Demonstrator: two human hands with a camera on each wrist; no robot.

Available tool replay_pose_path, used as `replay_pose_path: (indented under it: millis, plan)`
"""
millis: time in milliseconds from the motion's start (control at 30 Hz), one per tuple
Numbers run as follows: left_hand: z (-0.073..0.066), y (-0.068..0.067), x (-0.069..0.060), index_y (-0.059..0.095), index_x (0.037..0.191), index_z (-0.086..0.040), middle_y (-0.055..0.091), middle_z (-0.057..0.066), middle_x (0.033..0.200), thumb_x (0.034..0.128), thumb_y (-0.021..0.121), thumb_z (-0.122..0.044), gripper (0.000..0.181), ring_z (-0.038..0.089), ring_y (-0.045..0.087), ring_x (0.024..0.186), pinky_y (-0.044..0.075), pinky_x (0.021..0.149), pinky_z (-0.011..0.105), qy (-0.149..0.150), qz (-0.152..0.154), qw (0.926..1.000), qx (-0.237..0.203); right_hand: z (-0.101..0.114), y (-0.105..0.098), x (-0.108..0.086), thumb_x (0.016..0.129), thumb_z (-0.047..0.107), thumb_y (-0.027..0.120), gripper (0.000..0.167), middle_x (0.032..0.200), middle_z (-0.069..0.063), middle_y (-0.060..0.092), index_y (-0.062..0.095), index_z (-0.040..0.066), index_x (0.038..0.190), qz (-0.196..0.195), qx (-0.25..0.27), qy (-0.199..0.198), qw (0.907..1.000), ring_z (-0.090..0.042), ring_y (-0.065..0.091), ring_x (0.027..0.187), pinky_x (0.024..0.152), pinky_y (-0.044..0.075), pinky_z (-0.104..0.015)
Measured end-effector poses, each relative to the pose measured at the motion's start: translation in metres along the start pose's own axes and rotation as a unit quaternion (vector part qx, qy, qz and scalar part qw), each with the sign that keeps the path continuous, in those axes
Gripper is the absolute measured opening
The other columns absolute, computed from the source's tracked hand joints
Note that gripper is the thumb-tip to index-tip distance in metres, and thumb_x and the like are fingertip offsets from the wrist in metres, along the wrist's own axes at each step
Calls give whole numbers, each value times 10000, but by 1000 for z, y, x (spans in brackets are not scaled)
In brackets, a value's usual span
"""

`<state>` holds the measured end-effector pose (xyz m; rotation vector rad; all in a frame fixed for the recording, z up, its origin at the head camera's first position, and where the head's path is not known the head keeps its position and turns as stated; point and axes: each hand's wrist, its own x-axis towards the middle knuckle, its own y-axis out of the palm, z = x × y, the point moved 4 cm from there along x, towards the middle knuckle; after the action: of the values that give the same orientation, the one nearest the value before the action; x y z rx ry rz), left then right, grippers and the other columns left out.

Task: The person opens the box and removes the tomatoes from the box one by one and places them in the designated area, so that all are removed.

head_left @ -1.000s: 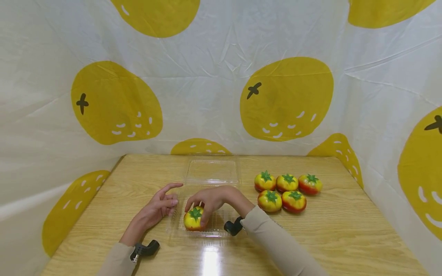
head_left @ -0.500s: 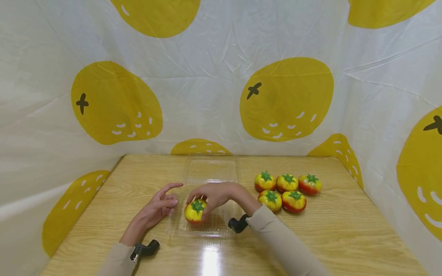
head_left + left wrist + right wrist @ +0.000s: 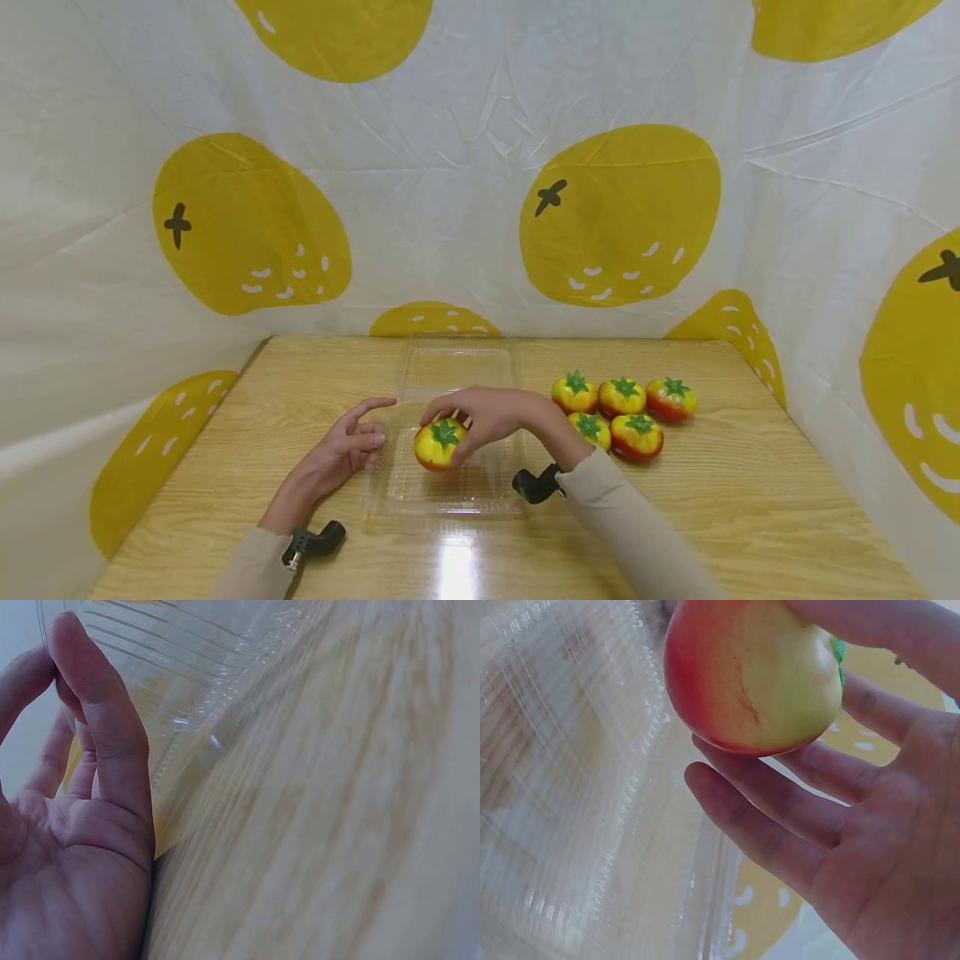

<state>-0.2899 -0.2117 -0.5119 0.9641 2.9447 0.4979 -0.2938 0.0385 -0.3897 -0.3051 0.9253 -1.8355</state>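
Note:
My right hand (image 3: 487, 421) grips a red and yellow artificial tomato (image 3: 433, 452) with a green leafy top, thumb on one side and fingers on the other. It is over the base of a clear plastic clamshell container (image 3: 480, 506); in the right wrist view the tomato (image 3: 754, 682) looks raised above the clear plastic. My left hand (image 3: 348, 450) is at the container's left edge. In the left wrist view its thumb and a finger pinch the thin clear rim, while in the head view the index finger stretches out.
The container's lid (image 3: 459, 371) lies open toward the back. Several similar tomatoes (image 3: 637, 439) stand in two rows to the right on the wooden table (image 3: 735, 500). A white curtain (image 3: 435, 225) with yellow fruit prints hangs behind the table.
The right hand and its tomato have moved up from the container's front left, away from me and slightly right. My left hand has stayed at the container's edge.

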Motion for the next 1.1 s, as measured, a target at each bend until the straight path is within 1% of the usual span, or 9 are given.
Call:
replay_pose_path:
  millis: [33, 67, 300, 433, 500, 667, 800, 933, 1100]
  plan:
    - [0, 0, 0, 332, 1559, -122, 643, -57, 840, 1030, 451, 85, 581, 56, 649, 655, 564, 597, 205, -11, -25, 10000, -4, 0, -1, -2, 827, 195, 858, 590, 1360, 3, 661, 619, 235, 1365, -40, 20, -4, 10000, -91, 612, 1128, 968, 510, -225]
    - [-1, 0, 0, 330, 1561, -121, 642, -58, 840, 1030, 450, 85, 582, 56, 646, 656, 562, 597, 205, -14, -27, 10000, -1, -1, -2, -3, 827, 200, 860, 588, 1363, 0, 662, 619, 230, 1363, -84, 33, -26, 10000, -97, 615, 1127, 961, 512, -224]
    - [1, 0, 0, 361, 1539, -146, 629, -62, 822, 1029, 481, 63, 564, 56, 633, 658, 556, 593, 200, -70, -115, 9999, 55, 0, -6, -18, 836, 192, 837, 597, 1351, -17, 654, 608, 201, 1387, -323, 67, -109, 9994, -150, 631, 1107, 936, 543, -265]
    - [0, 0, 0, 366, 1543, -149, 630, -65, 834, 1033, 479, 57, 562, 53, 626, 664, 552, 595, 196, -26, -89, 9999, 95, 0, -8, -27, 849, 178, 812, 608, 1353, -34, 640, 588, 174, 1414, -412, 67, -113, 9991, -176, 627, 1134, 947, 539, -256]
    - [0, 1, 0, 367, 1549, -143, 633, -65, 840, 1033, 473, 61, 565, 52, 626, 665, 552, 598, 193, 21, -53, 9999, 110, -1, -8, -31, 858, 181, 802, 612, 1362, -38, 633, 576, 162, 1427, -434, 86, -90, 9990, -202, 622, 1159, 970, 538, -278]
    - [-1, 1, -1, 364, 1559, -140, 638, -70, 836, 1029, 478, 65, 580, 50, 622, 668, 551, 605, 192, 36, -38, 9999, 148, -5, -5, -39, 866, 214, 806, 619, 1371, -17, 619, 567, 181, 1435, -576, 240, 58, 9980, -232, 603, 1196, 1006, 539, -352]
    - [1, 0, 0, 365, 1557, -144, 643, -72, 830, 1025, 477, 74, 585, 48, 629, 667, 554, 601, 196, 12, -70, 9999, 137, -8, -4, -47, 871, 245, 812, 624, 1374, 0, 616, 566, 196, 1442, -741, 334, 118, 9966, -223, 595, 1197, 1014, 537, -377]
    - [1, -1, -1, 360, 1559, -140, 647, -71, 831, 1027, 461, 84, 586, 47, 634, 669, 558, 598, 196, 15, -51, 9999, 109, -9, -5, -55, 879, 254, 806, 630, 1385, 1, 614, 557, 209, 1457, -890, 360, 110, 9953, -217, 592, 1216, 1020, 541, -382]
    - [1, -1, 0, 350, 1561, -138, 651, -65, 827, 1026, 460, 87, 591, 47, 638, 665, 562, 597, 199, 9, -87, 9999, 84, -13, -6, -64, 887, 252, 796, 633, 1391, -6, 616, 546, 198, 1465, -1074, 344, 26, 9936, -224, 595, 1210, 1004, 552, -375]
